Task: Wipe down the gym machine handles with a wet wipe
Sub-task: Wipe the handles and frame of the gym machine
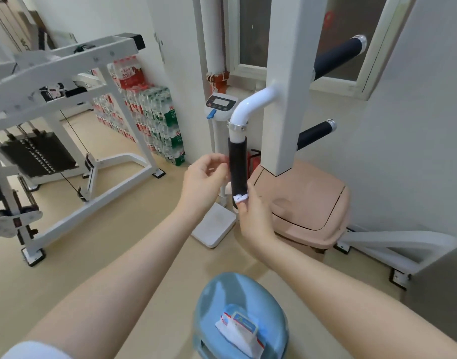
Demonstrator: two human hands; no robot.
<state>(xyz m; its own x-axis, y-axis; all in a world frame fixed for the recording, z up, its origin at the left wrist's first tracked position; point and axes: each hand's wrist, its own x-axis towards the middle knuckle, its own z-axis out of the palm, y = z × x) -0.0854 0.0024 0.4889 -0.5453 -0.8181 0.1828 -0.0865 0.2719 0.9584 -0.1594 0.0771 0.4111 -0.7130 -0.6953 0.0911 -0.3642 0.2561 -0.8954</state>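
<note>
A black foam handle (237,167) hangs down from a white bent tube of the gym machine. My right hand (253,216) grips the handle's lower end with a white wet wipe (240,197) wrapped around it; only a strip of the wipe shows above my fingers. My left hand (205,177) hovers just left of the handle at mid-height, fingers curled, fingertips close to the foam; I cannot tell whether they touch it. Two more black handles (337,58) (316,134) stick out to the right of the white post.
A wipe packet (241,332) lies on a blue stool (222,301) below me. A pink lidded bin (307,203) stands behind the handle, a white scale (214,225) on the floor. A weight machine (53,120) and stacked water bottles (154,120) are left.
</note>
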